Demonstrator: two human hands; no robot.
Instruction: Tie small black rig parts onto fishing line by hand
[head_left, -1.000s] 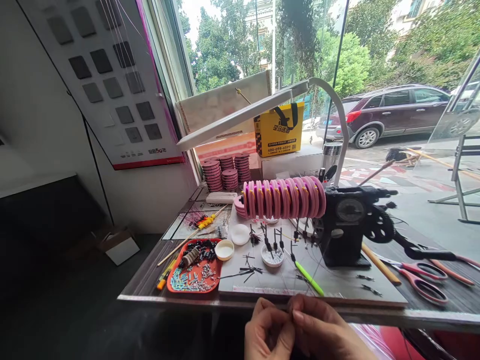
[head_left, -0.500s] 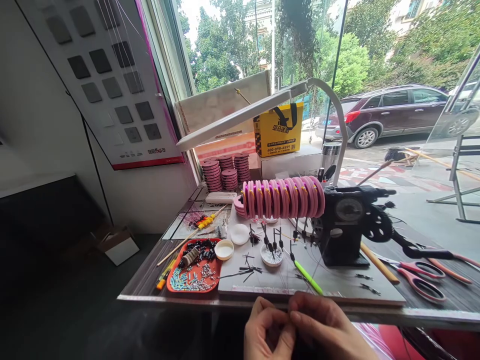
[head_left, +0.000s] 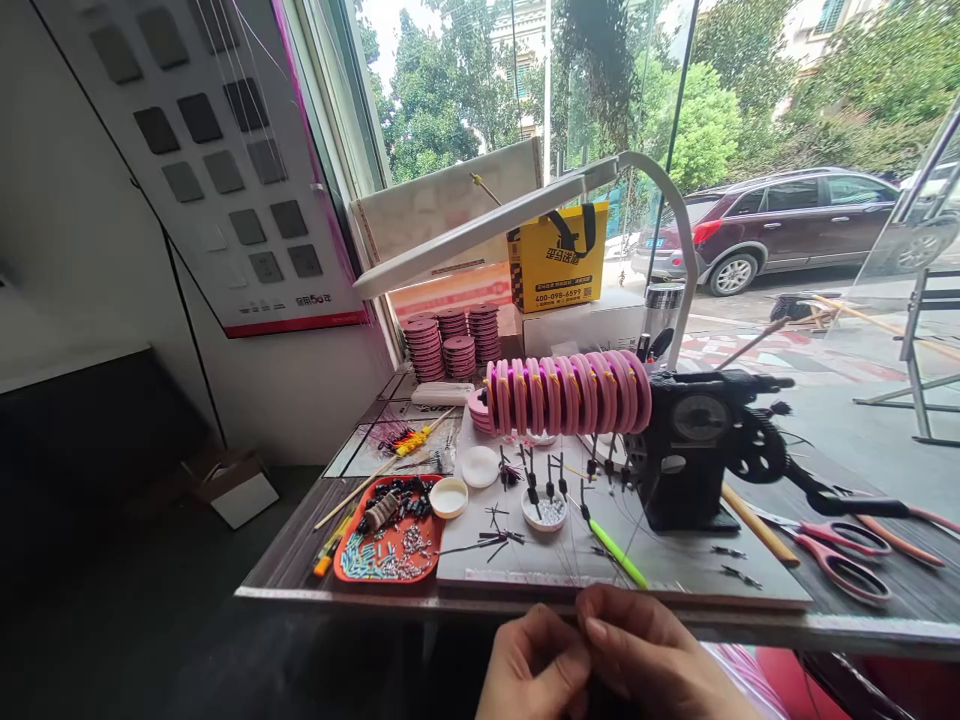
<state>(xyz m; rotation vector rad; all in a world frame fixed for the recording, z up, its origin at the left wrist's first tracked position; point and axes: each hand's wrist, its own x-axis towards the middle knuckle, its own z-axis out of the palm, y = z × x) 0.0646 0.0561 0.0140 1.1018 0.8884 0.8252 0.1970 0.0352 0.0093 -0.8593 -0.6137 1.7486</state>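
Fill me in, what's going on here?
A person's left hand and right hand come together at the table's near edge; anything between them can't be made out. Beyond, a row of pink spools sits on a black machine. A green tool lies on the board, left of it a red tray.

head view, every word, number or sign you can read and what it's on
"400-098-6599": yellow bag with black straps
"马送酒": same bag, first character unclear
"50年": grey-and-white poster with red bottom edge
Too small or blurred: remaining print on bag and poster, blue number plate on dark purple car, round dial on black metal machine, print beside long white block
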